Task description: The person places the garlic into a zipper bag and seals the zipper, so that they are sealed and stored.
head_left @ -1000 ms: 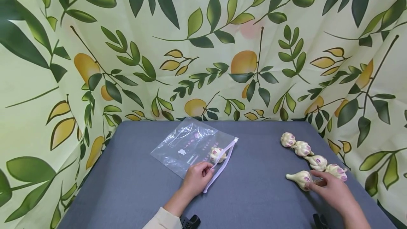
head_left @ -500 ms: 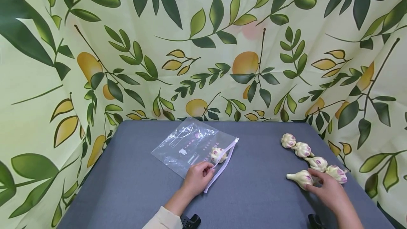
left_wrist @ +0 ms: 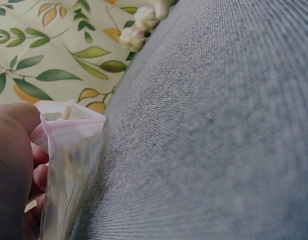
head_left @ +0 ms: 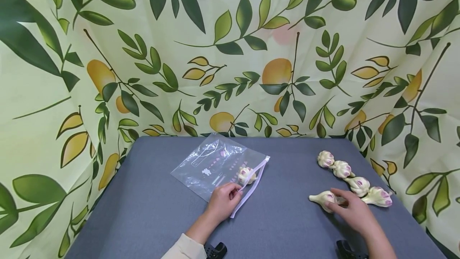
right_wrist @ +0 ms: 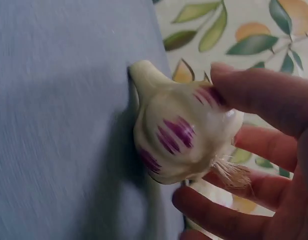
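Note:
My left hand (head_left: 223,202) pinches the pink zip edge of a clear plastic zip bag (head_left: 201,167) lying on the table. One garlic bulb (head_left: 246,175) is inside the bag near its mouth. In the left wrist view the pink-edged bag (left_wrist: 74,130) gapes a little beside the fingers. My right hand (head_left: 353,211) grips another garlic bulb (head_left: 324,200) between thumb and fingers, its stem pointing left. The right wrist view shows that purple-streaked garlic bulb (right_wrist: 179,130) close up, root tuft toward the palm; whether it touches the table is unclear.
Several more garlic bulbs (head_left: 358,186) lie in a slanting row along the right side of the grey table (head_left: 284,227). A leaf-and-fruit printed cloth (head_left: 230,71) rises behind the table and at both sides.
My right hand has moved left with the garlic bulb, away from the row, uncovering the nearest bulb there. The left hand and the bag have stayed in place.

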Action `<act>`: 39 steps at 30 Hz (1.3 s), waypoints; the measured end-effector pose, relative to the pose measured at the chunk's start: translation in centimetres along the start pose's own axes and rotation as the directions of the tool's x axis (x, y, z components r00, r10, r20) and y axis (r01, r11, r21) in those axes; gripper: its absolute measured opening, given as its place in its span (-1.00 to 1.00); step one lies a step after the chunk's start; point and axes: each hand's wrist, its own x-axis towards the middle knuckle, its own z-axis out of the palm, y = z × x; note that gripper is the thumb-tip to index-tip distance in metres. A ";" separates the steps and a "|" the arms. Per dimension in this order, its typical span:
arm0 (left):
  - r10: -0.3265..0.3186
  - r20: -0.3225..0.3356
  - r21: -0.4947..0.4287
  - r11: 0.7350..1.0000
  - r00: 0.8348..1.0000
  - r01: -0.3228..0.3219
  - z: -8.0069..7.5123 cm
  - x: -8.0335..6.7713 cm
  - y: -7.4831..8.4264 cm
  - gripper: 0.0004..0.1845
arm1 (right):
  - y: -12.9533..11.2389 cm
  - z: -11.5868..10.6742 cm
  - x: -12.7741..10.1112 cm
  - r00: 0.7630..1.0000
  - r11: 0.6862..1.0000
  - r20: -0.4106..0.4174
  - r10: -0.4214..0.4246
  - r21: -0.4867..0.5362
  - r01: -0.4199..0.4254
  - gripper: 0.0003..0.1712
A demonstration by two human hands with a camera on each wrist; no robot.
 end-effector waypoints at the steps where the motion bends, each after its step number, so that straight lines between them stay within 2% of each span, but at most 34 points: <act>1: 0.003 -0.002 0.000 1.000 1.000 -0.003 0.0 0.0 0.0 -0.89 | -0.2 0.3 0.1 1.000 1.000 -0.014 -0.020 0.002 0.020 -0.32; 6: 0.004 -0.002 0.001 1.000 1.000 -0.004 0.0 0.0 0.0 -0.89 | -1.5 1.8 0.8 0.996 0.997 -0.051 -0.071 0.012 0.072 -0.23; 16: 0.004 0.002 -0.002 1.000 1.000 -0.004 0.0 0.1 -0.1 -0.89 | -3.6 3.3 2.2 0.998 0.984 0.044 -0.039 0.176 0.031 -0.30; 21: -0.007 0.007 -0.003 1.000 1.000 0.007 -0.1 0.1 0.0 -0.89 | -4.6 3.9 3.2 0.998 0.965 0.020 -0.059 0.256 0.052 -0.35; 26: -0.025 0.015 -0.005 1.000 1.000 0.025 -0.1 0.0 0.1 -0.90 | -6.3 4.3 4.4 0.998 0.948 -0.002 -0.055 0.313 0.053 -0.29; 31: -0.031 0.022 -0.005 1.000 0.999 0.031 0.0 0.0 0.0 -0.91 | -8.3 4.8 5.6 0.998 0.919 -0.014 -0.060 0.390 0.060 -0.25; 35: -0.025 0.019 -0.004 1.000 1.000 0.025 0.0 0.0 0.0 -0.90 | -9.9 5.4 6.2 0.995 0.895 0.027 -0.091 0.441 0.070 -0.30; 39: -0.014 0.011 -0.004 1.000 1.000 0.014 0.0 0.0 0.0 -0.89 | -11.3 6.4 6.6 0.989 0.884 0.097 -0.108 0.464 0.051 -0.32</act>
